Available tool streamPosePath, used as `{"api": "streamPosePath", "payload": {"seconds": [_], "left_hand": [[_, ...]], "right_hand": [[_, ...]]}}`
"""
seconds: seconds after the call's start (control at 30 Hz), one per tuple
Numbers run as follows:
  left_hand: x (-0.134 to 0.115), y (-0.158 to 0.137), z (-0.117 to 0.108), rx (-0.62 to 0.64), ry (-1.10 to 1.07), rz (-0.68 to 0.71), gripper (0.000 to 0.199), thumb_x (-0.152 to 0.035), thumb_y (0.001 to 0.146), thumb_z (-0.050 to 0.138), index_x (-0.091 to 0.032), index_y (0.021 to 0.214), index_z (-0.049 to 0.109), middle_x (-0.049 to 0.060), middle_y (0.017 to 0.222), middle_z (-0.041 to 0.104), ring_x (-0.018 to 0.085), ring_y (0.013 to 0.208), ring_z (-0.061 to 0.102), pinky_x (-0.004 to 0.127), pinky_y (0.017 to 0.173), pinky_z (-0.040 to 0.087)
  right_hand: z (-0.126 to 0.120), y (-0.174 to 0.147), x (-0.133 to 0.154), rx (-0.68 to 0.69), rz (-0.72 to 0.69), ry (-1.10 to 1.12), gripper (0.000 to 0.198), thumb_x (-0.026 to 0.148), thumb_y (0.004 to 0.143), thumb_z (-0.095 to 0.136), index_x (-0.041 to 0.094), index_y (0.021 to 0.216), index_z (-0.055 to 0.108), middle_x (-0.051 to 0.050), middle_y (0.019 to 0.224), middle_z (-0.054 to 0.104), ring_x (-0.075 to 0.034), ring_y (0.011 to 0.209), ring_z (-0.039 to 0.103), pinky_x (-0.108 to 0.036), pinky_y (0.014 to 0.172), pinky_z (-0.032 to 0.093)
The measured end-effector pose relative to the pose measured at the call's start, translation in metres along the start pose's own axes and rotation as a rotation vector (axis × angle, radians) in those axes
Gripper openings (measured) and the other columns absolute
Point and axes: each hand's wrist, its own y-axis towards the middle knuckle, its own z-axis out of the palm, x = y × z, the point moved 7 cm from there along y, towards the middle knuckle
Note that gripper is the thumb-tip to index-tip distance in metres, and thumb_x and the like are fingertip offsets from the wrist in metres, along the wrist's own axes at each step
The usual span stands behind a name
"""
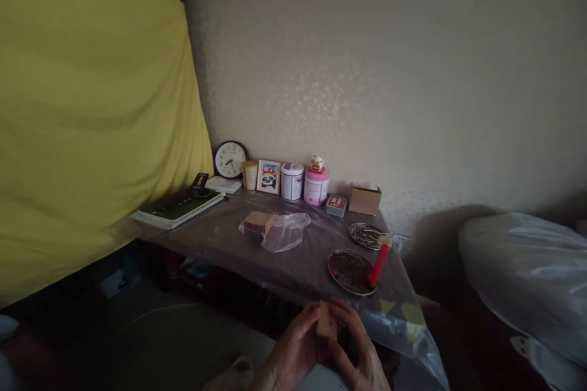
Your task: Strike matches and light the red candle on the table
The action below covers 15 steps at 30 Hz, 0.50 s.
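A small tan block-like piece [326,321] is held upright between my two hands, just off the table's front edge. My left hand [298,345] closes on it from the left, thumb and fingers bent against its side. From the right, my right hand [355,342] curls its fingers round the same piece. Its lower part is hidden by the fingers. Beyond my hands, a round metal dish [351,272] holds dark matter, and a red stick-shaped object [378,266] leans on its right rim.
On the plastic-covered table [293,269] lie a stack of tan blocks [257,223] and a clear plastic bag [287,232]. A second dish [367,236] holds thin sticks. Along the wall stand a clock [230,159], a picture frame [268,176] and tins [292,182]. A book [178,208] lies left.
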Motion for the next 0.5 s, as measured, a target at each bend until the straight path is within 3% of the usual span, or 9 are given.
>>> {"api": "streamPosePath", "payload": {"seconds": [0.23,0.5], "left_hand": [[-0.0021,-0.0007,0.0084,0.064,-0.012,0.013,0.022,-0.03,0.085,0.051,-0.017,0.096,0.064,0.007,0.094,0.063,0.015,0.087,0.057,0.026,0.074,0.042],[-0.0033,0.0001,0.0043,0.101,-0.012,0.068,0.021,-0.028,0.086,0.05,-0.017,0.098,0.063,0.008,0.094,0.063,0.016,0.089,0.057,0.027,0.077,0.042]], "right_hand": [[0.0077,0.0012,-0.0106,0.026,0.147,0.226,0.038,0.044,0.081,0.057,0.026,0.115,0.058,-0.007,0.123,0.058,-0.026,0.116,0.053,-0.037,0.1,0.041],[0.0097,-0.0022,-0.0079,0.032,0.141,0.25,0.043,0.044,0.081,0.058,0.028,0.121,0.054,-0.005,0.128,0.056,-0.026,0.122,0.047,-0.038,0.105,0.034]]}}
